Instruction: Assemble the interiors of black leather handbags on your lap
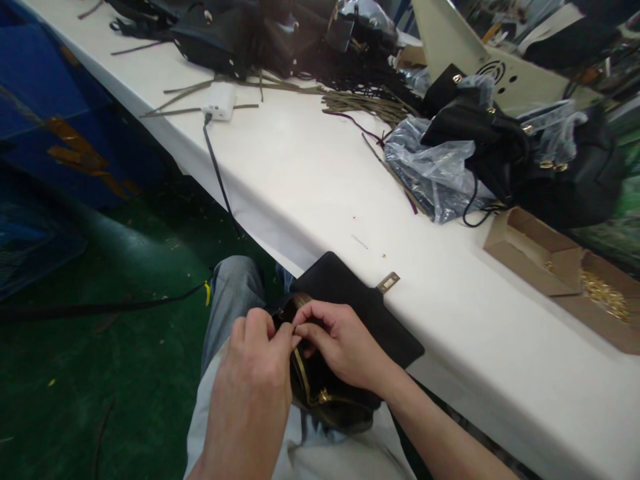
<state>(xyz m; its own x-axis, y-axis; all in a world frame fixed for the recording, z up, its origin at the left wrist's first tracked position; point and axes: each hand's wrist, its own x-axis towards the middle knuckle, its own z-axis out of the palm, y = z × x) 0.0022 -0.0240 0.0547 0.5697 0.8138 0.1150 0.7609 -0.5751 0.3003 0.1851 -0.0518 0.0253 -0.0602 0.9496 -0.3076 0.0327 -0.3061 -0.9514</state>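
Left hand (250,380) closed, thumb and forefinger pinching the gold zip edge of the black bag (350,300). Bag sits on the lap, flap laid over the table (310,167) edge, probably for support. Right hand (343,343) pinches the same spot. Fingers hide what's pinched. Cardboard box (525,257) of gold fittings is cut off at right.

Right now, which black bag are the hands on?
The black bag in the lap, flap on the table edge: left hand and right hand pinch its gold zipper. The other bags lie heaped across the table.
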